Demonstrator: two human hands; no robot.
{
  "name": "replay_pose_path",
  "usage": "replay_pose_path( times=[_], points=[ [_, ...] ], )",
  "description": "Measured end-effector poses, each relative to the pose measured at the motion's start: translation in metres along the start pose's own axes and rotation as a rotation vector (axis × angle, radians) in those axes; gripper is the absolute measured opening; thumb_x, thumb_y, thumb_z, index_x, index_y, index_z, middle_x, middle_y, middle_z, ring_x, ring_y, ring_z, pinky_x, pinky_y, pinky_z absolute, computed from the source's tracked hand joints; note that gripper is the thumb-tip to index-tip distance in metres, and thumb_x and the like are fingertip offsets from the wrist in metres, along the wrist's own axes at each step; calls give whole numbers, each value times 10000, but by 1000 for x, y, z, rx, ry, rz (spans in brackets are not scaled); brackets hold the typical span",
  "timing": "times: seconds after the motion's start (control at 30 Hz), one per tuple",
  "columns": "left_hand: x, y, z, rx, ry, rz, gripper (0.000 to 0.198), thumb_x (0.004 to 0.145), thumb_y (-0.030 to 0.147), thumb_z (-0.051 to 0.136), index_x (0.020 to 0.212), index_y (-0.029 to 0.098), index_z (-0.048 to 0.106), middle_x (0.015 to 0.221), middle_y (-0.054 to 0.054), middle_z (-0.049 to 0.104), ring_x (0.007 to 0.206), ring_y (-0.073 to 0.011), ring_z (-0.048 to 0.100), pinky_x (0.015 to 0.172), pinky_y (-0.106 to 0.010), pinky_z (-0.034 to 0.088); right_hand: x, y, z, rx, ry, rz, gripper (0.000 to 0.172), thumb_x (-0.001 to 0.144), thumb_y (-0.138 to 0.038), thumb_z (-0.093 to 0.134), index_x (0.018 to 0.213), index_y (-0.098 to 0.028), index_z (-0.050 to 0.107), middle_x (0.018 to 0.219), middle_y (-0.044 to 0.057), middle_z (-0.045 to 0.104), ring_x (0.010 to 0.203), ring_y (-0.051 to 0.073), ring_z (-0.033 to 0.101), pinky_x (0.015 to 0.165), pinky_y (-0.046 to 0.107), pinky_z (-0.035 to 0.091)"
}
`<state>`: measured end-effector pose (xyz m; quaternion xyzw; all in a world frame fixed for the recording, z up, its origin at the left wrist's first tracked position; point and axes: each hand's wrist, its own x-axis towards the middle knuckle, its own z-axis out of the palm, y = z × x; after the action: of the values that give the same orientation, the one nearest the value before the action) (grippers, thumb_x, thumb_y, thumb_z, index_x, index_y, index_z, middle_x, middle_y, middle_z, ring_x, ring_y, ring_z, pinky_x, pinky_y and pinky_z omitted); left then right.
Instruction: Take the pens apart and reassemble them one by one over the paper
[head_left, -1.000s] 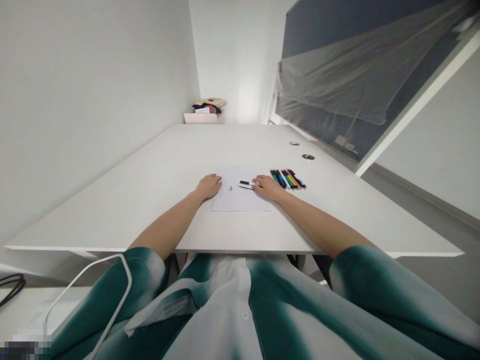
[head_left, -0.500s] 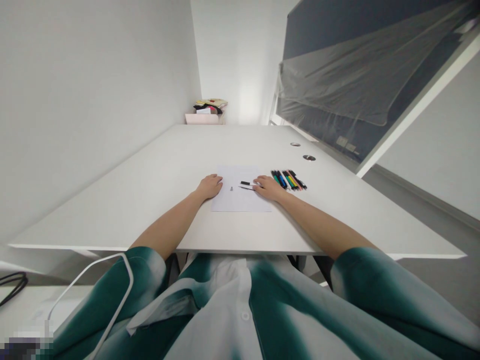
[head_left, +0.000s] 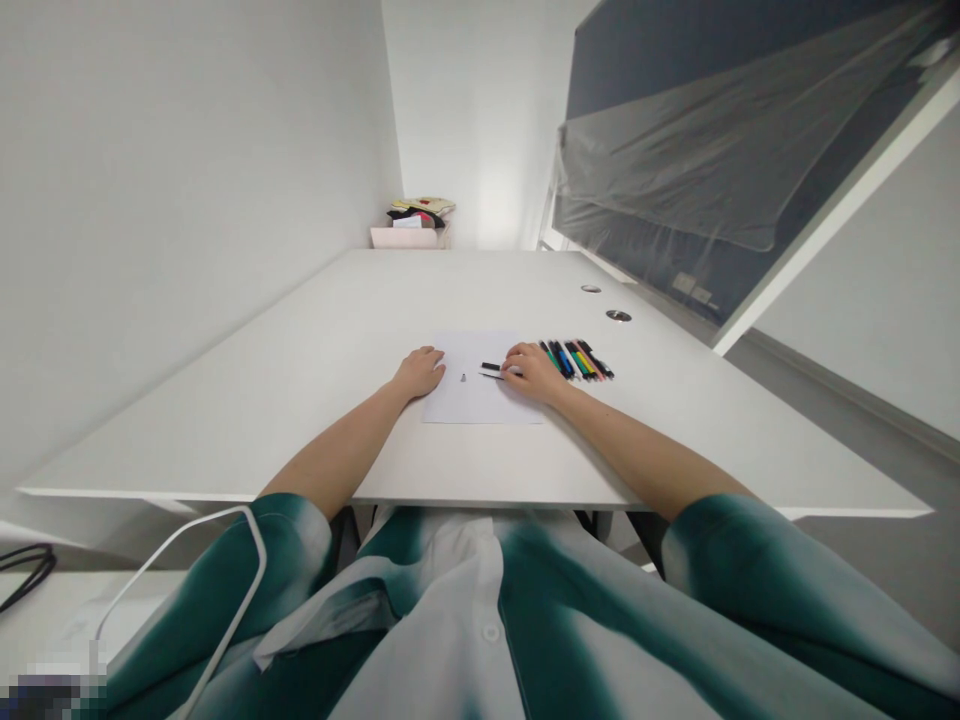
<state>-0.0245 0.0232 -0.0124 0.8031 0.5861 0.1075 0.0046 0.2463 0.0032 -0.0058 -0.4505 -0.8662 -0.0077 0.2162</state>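
Observation:
A sheet of white paper [head_left: 480, 408] lies on the white table. Flat on its left edge rests my left hand [head_left: 420, 374], fingers stretched out and holding nothing. Over the right part of the sheet, my right hand [head_left: 531, 372] is arched with its fingers bent and the fingertips drawn together on small pen parts. What lies under those fingertips is hidden. Just left of them are a short black pen piece [head_left: 490, 366] and a thin dark refill [head_left: 491, 376], partly covered by the hand. A tiny grey cone-shaped pen tip [head_left: 463, 378] sits alone between both hands.
A row of several coloured pens [head_left: 577, 360] lies right of my right hand. Two round metal grommets [head_left: 618, 316] are set in the table [head_left: 360, 330] farther back. A pale box [head_left: 403, 238] with cloth items stands beyond the far edge. A dark plastic-covered panel [head_left: 675, 170] leans at right.
My right hand has shifted slightly left and its fingers have bent from a flatter pose, arching over the pen parts. My left hand has stayed almost still.

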Motion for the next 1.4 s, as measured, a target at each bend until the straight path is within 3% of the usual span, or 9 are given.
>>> replay_pose_path(
  times=[0.2,0.47,0.63,0.77,0.9,1.4],
  points=[
    [-1,4,0,-59,51,23,429,955,283,405,1341,163,547,1441,-131,503,1299,-248,489,1109,-397,383,0,-21,1,-81,-76,-16,312,936,-338,520,1082,-209,764,1110,138,620,1064,288,504,947,412,378],
    [0,5,1,-116,153,81,406,942,227,398,1309,168,562,1418,-112,519,1310,-233,460,1130,-415,353,2,-17,2,-66,-90,-32,200,891,-267,603,961,-203,779,1071,109,648,1043,266,517,923,379,378],
    [-8,22,-10,-145,247,182,354,936,218,417,1205,174,643,1281,-102,607,1224,-233,506,1083,-405,377,2,-20,0,-50,-103,-15,184,885,-259,617,950,-190,775,1038,108,673,1024,259,541,912,355,380],
    [-15,43,-14,-106,176,332,266,920,288,501,1021,201,731,1071,-95,668,1072,-254,562,982,-427,415,2,-20,-1,-45,-107,-20,190,889,-268,615,959,-195,776,1033,106,680,1017,257,552,913,348,385],
    [-17,57,-9,-67,100,411,251,917,312,527,1011,239,748,1028,-80,673,1028,-253,568,935,-426,418,3,-21,-2,-45,-116,-22,199,887,-273,613,961,-188,777,1032,107,685,1007,259,558,910,348,387],
    [-14,57,-8,-18,130,344,230,878,268,546,910,208,766,990,-86,702,1010,-268,585,906,-423,423,5,-14,6,-39,-102,-35,174,880,-206,603,911,-172,771,992,109,692,964,242,572,894,345,371]
  ],
)
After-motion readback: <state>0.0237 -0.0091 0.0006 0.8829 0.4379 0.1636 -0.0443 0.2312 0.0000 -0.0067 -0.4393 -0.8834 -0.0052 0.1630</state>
